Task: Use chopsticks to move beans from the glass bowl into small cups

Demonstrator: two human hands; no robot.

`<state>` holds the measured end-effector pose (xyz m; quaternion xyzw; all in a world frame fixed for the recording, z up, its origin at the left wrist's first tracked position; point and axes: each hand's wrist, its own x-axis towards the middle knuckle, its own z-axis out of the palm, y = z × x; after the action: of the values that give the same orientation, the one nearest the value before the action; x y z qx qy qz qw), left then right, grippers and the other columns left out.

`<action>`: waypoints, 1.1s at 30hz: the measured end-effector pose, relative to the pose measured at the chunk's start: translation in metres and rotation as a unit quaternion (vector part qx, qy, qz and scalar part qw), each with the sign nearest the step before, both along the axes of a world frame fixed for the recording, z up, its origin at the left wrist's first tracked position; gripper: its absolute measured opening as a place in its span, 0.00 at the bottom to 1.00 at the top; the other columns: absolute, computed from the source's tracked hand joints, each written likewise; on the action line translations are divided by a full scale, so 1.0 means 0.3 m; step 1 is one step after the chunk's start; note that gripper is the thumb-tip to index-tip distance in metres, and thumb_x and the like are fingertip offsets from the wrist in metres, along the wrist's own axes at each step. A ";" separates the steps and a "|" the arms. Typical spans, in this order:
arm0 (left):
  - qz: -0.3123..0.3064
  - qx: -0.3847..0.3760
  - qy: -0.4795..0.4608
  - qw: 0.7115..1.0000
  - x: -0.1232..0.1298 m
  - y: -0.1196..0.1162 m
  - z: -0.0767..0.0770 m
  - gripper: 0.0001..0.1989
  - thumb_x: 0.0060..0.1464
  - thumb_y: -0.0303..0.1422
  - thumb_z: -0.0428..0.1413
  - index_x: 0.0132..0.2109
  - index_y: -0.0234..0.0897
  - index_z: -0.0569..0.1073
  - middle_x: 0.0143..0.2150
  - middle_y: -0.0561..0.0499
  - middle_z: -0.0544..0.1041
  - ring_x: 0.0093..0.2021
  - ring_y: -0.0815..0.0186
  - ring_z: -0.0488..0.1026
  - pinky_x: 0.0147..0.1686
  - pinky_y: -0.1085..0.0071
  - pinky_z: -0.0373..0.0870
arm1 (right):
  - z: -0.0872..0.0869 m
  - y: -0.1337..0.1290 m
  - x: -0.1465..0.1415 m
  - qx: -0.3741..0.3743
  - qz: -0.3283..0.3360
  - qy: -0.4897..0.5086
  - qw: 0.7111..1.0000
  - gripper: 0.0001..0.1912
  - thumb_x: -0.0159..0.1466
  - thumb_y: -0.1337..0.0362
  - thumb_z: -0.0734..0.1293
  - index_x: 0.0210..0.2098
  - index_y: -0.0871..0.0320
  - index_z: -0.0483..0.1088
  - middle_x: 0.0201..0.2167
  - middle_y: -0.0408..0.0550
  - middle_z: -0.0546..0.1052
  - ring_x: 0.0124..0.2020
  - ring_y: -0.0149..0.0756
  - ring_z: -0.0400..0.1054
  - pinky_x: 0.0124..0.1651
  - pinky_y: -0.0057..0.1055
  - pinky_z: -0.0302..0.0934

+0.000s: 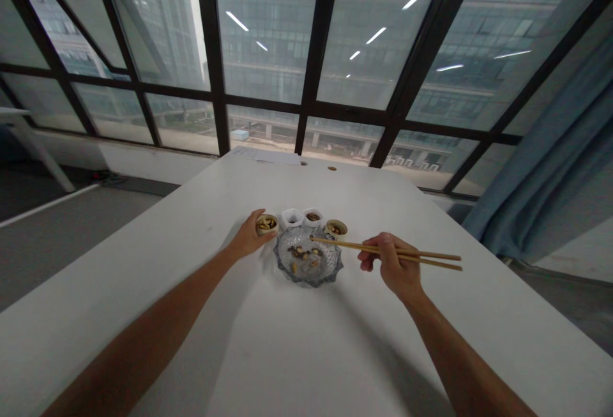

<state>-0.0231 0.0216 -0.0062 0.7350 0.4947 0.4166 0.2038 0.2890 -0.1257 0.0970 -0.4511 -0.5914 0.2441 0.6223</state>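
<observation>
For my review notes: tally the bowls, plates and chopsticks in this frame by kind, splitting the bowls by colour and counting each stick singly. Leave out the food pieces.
Beige bowls: 2
White bowls: 2
Scalloped glass plate: 1
Chopsticks: 2
Total: 7

No text, label, brand, number or sign is showing legibly; any print on the flat white paper [278, 158] lying at the white table's [287, 353] far left corner is appearing unreadably small.
</observation>
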 end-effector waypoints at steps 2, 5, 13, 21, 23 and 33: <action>-0.002 -0.001 0.020 1.000 0.019 0.012 0.030 0.38 0.49 0.49 0.61 0.61 0.34 0.62 0.56 0.37 0.74 0.56 0.53 0.73 0.55 0.57 0.70 | 0.003 -0.014 0.007 0.031 -0.008 -0.071 0.997 0.27 0.67 0.43 0.62 0.27 0.59 0.73 0.17 0.47 0.77 0.13 0.32 0.69 0.15 0.27 0.64; -0.003 0.032 0.085 0.996 0.090 0.028 0.096 0.36 0.49 0.49 0.61 0.60 0.35 0.65 0.59 0.36 0.72 0.60 0.50 0.70 0.60 0.54 0.65 | 0.002 -0.007 0.016 0.068 -0.024 -0.173 0.982 0.25 0.69 0.47 0.60 0.28 0.58 0.74 0.18 0.46 0.78 0.15 0.32 0.71 0.18 0.26 0.67; -0.036 -0.008 0.188 0.981 0.246 0.069 0.189 0.37 0.48 0.37 0.64 0.63 0.38 0.59 0.55 0.39 0.76 0.56 0.51 0.74 0.56 0.56 0.67 | -0.044 0.101 -0.018 0.118 -0.042 -0.290 0.949 0.25 0.71 0.50 0.56 0.26 0.55 0.73 0.19 0.42 0.78 0.18 0.31 0.73 0.24 0.25 0.66; -0.084 0.071 0.103 0.989 0.206 0.066 0.185 0.39 0.43 0.31 0.66 0.62 0.38 0.60 0.55 0.40 0.75 0.56 0.52 0.72 0.57 0.55 0.67 | -0.052 0.214 -0.114 0.089 -0.030 -0.308 0.947 0.27 0.70 0.45 0.55 0.28 0.54 0.74 0.21 0.46 0.78 0.23 0.35 0.73 0.30 0.29 0.65; -0.089 0.080 0.093 0.988 0.203 0.064 0.183 0.38 0.44 0.32 0.65 0.61 0.39 0.60 0.55 0.41 0.75 0.56 0.53 0.72 0.57 0.55 0.67 | -0.047 0.235 -0.131 0.076 -0.002 -0.306 0.949 0.26 0.69 0.44 0.57 0.29 0.54 0.74 0.22 0.46 0.78 0.23 0.35 0.72 0.29 0.30 0.65; -0.037 0.004 0.131 0.991 0.217 0.116 0.155 0.30 0.48 0.37 0.62 0.58 0.37 0.64 0.53 0.39 0.77 0.52 0.52 0.76 0.52 0.57 0.71 | -0.034 0.150 -0.019 0.000 -0.048 -0.145 0.988 0.27 0.68 0.43 0.59 0.28 0.58 0.73 0.21 0.47 0.77 0.20 0.33 0.71 0.23 0.28 0.65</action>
<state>0.0421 0.0564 0.0404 0.8018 0.4881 0.3108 0.1491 0.2832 -0.0807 0.0867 -0.5096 -0.6528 0.1466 0.5410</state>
